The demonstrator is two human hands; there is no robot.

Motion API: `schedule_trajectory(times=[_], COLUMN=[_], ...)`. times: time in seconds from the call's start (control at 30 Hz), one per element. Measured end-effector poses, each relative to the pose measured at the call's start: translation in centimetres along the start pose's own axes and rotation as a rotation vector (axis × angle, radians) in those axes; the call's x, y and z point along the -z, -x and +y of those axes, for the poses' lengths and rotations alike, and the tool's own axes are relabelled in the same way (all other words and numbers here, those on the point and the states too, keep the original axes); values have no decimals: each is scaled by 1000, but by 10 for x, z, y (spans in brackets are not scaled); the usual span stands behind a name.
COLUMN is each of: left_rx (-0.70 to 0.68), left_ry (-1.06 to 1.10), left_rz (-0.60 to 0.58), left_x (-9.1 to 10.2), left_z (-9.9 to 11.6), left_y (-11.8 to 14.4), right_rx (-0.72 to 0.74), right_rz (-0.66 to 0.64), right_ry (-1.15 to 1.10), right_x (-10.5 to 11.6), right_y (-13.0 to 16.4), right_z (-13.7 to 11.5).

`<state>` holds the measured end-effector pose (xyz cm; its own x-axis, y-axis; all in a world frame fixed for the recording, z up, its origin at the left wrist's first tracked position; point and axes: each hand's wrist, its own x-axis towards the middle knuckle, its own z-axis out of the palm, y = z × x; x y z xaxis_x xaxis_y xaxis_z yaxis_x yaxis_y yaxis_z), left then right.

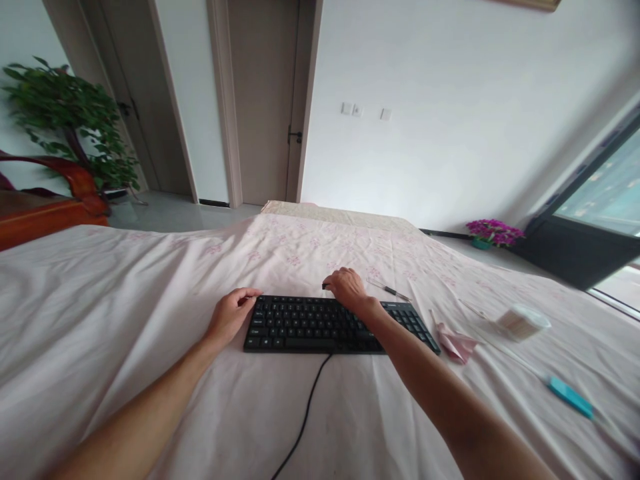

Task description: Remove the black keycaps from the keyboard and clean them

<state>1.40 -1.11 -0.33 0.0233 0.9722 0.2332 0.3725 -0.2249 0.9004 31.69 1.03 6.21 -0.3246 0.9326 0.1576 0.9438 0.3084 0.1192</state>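
Left hand (231,313), fingers narrow on the keyboard's (300,323) far left corner; right hand (347,288), fingers around a small black piece (325,286)

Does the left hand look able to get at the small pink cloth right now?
Probably not directly: the left hand is at the left end of the keyboard, the small pink cloth lies by its right end, and the right arm crosses between.

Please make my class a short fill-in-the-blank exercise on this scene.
1. The left hand is at the keyboard's far ____ corner.
2. The right hand has a small ____-coloured thing at its fingertips.
3. The pink cloth lies by the keyboard's ____ end.
4. The wall is ____.

Missing words: left; black; right; white.
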Motion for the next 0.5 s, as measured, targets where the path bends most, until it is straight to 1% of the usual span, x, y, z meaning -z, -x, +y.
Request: schedule_trajectory(times=[0.1,0.23,0.37,0.5], left_rx=[1,-4,-17,-26], left_ry=[1,-21,-51,-54], left_rz=[5,-3,-12,-6], left_x=[0,0,0,0], left_z=[-1,0,0,-1], left_y=[0,2,2,2], right_rx=[0,71,53,22], right_rz=[51,140,163,183], right_ry=[-73,-225,-315,-337], right_x=[17,34,34,26], right_y=[17,59,103,129], right_z=[-4,-11,-20,-28])
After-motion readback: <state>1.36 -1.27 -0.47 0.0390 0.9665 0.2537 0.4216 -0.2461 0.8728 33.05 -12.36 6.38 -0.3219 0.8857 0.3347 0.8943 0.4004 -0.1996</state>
